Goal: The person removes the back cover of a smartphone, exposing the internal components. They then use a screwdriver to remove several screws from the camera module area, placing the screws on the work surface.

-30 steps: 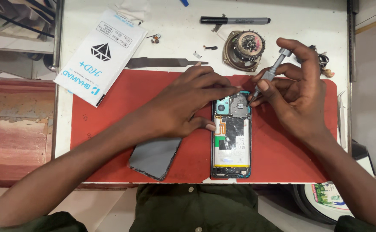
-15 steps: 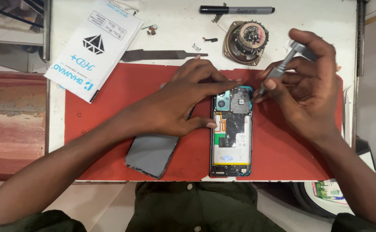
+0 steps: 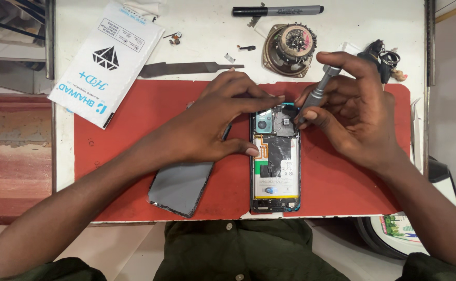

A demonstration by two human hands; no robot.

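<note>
I note the opened phone [image 3: 275, 161] on the red mat [image 3: 342, 182], long axis running from my fingers toward my body, camera end far. My left hand [image 3: 212, 127] presses flat on its left edge, holding nothing. My right hand [image 3: 353, 114] pinches a screwdriver [image 3: 319, 93], tip on the phone's top. Bare mat lies right of my fingers. Since before, the screwdriver stands steeper.
</note>
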